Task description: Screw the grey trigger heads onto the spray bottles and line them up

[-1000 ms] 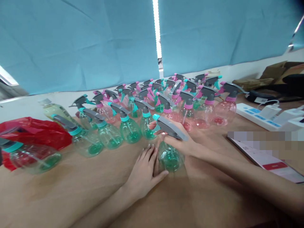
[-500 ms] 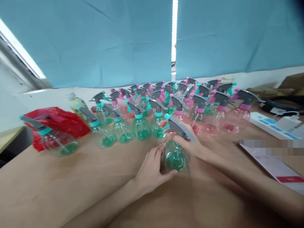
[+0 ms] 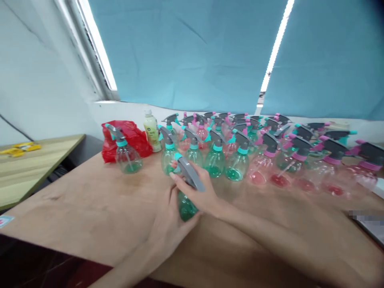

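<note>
A clear green spray bottle (image 3: 186,209) with a grey trigger head and turquoise nozzle is held between my hands, over the near part of the table. My left hand (image 3: 169,222) cups its round body from the left and below, fingers and thumb around it. My right hand (image 3: 204,190) grips it at the neck, just under the trigger head, hiding the collar. Right behind it stands a row of similar green spray bottles (image 3: 214,162). Another green spray bottle (image 3: 128,160) stands apart to the left.
Pink spray bottles (image 3: 268,164) continue the row rightward, with several more crowded behind. A red plastic bag (image 3: 135,136) and a labelled pale bottle (image 3: 152,134) stand at the back left. A phone (image 3: 370,226) lies at the right edge. Yellow items (image 3: 19,149) rest on a side table.
My view has turned left. Both hands have carried the spray bottle leftward along the row, from before its middle to before its left end. The standing bottles appear unmoved.
</note>
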The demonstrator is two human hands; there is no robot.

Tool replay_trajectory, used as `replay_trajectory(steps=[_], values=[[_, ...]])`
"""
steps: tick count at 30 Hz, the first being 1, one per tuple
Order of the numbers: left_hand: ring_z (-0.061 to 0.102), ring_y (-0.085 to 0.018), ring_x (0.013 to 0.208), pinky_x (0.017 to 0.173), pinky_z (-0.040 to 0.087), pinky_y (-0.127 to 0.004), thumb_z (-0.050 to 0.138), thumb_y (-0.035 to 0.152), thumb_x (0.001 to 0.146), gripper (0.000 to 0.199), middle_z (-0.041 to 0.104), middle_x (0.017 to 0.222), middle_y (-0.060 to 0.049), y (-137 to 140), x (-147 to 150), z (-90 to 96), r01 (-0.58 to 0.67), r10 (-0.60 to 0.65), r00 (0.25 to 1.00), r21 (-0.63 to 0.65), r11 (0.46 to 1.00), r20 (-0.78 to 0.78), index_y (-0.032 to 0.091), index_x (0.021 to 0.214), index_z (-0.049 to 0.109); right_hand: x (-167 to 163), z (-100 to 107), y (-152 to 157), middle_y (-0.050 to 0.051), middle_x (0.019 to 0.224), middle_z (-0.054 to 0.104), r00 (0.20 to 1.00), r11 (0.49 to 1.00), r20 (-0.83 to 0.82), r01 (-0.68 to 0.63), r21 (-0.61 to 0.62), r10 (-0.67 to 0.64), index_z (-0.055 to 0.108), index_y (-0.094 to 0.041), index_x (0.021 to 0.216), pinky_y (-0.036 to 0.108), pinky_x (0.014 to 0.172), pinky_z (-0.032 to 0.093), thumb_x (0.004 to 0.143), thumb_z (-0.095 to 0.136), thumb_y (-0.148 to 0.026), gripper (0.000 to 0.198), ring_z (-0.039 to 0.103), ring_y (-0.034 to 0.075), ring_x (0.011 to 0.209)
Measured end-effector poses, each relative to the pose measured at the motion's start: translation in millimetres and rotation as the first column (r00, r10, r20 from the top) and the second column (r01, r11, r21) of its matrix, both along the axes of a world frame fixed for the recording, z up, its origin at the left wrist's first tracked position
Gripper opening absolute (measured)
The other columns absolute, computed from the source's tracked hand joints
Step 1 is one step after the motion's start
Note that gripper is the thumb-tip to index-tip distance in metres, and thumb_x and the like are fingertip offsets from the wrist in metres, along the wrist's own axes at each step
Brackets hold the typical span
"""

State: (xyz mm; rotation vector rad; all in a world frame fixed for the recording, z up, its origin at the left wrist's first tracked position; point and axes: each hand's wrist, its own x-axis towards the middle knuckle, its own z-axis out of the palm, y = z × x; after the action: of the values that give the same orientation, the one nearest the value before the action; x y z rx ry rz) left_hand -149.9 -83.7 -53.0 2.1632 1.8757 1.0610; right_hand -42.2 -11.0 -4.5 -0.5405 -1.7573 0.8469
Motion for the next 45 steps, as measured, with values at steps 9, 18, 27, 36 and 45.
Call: replay_trajectory(steps=[9,18,27,36,45], values=[[0.057,-0.033,0.108,0.09,0.045,-0.05,0.064,0.055,0.081,0.056,0.057,0.113,-0.009,1,-99,13.7,-0.245,0.263,0.961,0.175,0.953,-0.086,0.022,0.123,0.048,-39,41,20,0.01,0.119,0.066,0.86,0.955,0.48,-0.264,0.132,0.172,0.06,-0.017,0.119,0.039,0.089,0.048,0.072,0.071,-0.053,0.06,0.06,0.023,0.107],[0.055,-0.037,0.108,0.09,0.042,-0.049,0.065,0.057,0.08,0.062,0.06,0.114,-0.016,47,-138,32.6,-0.423,0.472,0.851,0.234,0.875,-0.229,0.014,0.122,0.052,-41,84,69,0.01,0.099,0.071,0.767,0.874,0.482,0.205,0.441,-0.423,0.066,-0.014,0.101,0.037,0.08,0.047,0.087,0.058,-0.035,0.027,0.065,0.022,0.086],[0.046,-0.041,0.111,0.089,0.038,-0.051,0.057,0.057,0.086,0.051,0.054,0.118,-0.018,74,-128,52.5,-0.48,0.544,0.715,0.257,0.839,-0.439,0.017,0.118,0.061,-77,89,95,0.019,0.103,0.068,0.462,0.75,0.593,0.371,0.547,-0.66,0.058,-0.009,0.115,0.039,0.075,0.046,0.087,0.051,-0.056,0.055,0.064,0.033,0.097],[0.045,-0.041,0.11,0.087,0.038,-0.049,0.057,0.053,0.087,0.058,0.052,0.118,-0.022,86,-126,61.9,-0.485,0.528,0.7,0.222,0.846,-0.481,0.007,0.122,0.056,-86,83,92,0.022,0.099,0.07,0.354,0.775,0.689,0.259,0.577,-0.632,0.061,-0.008,0.109,0.035,0.07,0.048,0.093,0.049,-0.031,0.031,0.068,0.031,0.092],[0.047,-0.036,0.113,0.091,0.04,-0.049,0.05,0.05,0.092,0.055,0.05,0.121,-0.018,47,-106,50.6,-0.385,0.506,0.826,0.408,0.828,-0.248,0.013,0.133,0.048,-77,82,80,0.02,0.097,0.07,0.365,0.802,0.717,0.206,0.561,-0.595,0.059,-0.008,0.113,0.036,0.071,0.049,0.095,0.047,-0.035,0.034,0.068,0.03,0.093]])
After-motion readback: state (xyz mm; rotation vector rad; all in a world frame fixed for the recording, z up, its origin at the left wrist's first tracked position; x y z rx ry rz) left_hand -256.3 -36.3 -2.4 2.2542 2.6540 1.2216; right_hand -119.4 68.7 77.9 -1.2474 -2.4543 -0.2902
